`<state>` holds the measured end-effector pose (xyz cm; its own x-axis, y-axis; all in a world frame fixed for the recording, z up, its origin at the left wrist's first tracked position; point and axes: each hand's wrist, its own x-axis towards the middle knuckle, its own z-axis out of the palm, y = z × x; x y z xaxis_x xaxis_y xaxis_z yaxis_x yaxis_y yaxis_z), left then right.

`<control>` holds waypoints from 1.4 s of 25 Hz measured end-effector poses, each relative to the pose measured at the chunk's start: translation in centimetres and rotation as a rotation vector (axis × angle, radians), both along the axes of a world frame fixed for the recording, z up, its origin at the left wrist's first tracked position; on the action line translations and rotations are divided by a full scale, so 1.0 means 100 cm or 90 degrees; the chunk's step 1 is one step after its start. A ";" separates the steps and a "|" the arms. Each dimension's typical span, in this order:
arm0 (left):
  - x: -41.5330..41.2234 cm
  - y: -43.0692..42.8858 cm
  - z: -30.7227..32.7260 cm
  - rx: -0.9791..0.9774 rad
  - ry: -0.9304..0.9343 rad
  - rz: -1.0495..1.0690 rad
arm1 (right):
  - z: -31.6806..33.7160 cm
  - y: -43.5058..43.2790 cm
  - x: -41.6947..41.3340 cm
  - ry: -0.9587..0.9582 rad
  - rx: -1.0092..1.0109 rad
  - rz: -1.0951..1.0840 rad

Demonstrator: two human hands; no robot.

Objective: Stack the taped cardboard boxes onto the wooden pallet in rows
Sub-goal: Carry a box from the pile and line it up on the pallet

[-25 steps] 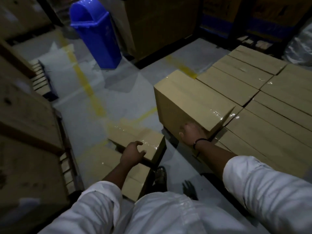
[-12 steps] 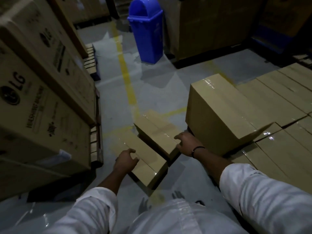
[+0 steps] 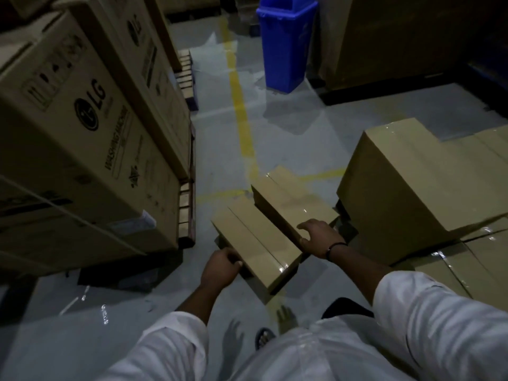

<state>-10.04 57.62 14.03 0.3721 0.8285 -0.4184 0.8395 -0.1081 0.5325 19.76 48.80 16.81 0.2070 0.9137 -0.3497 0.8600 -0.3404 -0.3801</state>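
Note:
Two flat taped cardboard boxes lie side by side on the grey floor in front of me. My left hand (image 3: 220, 268) grips the left edge of the nearer flat box (image 3: 258, 243). The near end of the farther flat box (image 3: 291, 204) is held by my right hand (image 3: 319, 237), which wears a dark wristband. To the right a bigger taped box (image 3: 406, 182) sits on a layer of stacked boxes (image 3: 481, 259). The pallet under that stack is hidden in the dark.
Large LG washing-machine cartons (image 3: 82, 127) stand on a slatted wooden pallet (image 3: 187, 213) close on the left. A blue bin (image 3: 286, 42) stands at the back beside a yellow floor line (image 3: 242, 114). A tall carton (image 3: 398, 37) fills the back right. My feet (image 3: 286, 317) stand just below the flat boxes.
The view has swung left and down. My right hand left the bigger box on the stack and took the farther flat box. My left hand shifted onto the nearer box's edge.

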 end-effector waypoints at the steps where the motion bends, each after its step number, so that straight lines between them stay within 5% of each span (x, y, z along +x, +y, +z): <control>1: -0.006 -0.001 -0.005 -0.018 0.005 0.017 | -0.002 0.001 -0.006 -0.003 -0.014 0.005; 17: 0.047 0.053 -0.102 -0.152 0.010 0.223 | -0.106 0.141 0.044 0.007 -0.142 0.146; 24: 0.099 0.097 -0.253 -0.217 0.029 0.272 | -0.273 0.214 0.078 0.023 -0.191 0.190; 31: 0.109 0.143 -0.448 -0.015 0.091 0.148 | -0.451 0.290 0.075 0.002 -0.185 0.320; 35: 0.109 0.157 -0.481 0.008 0.073 0.154 | -0.494 0.310 0.059 0.072 -0.172 0.331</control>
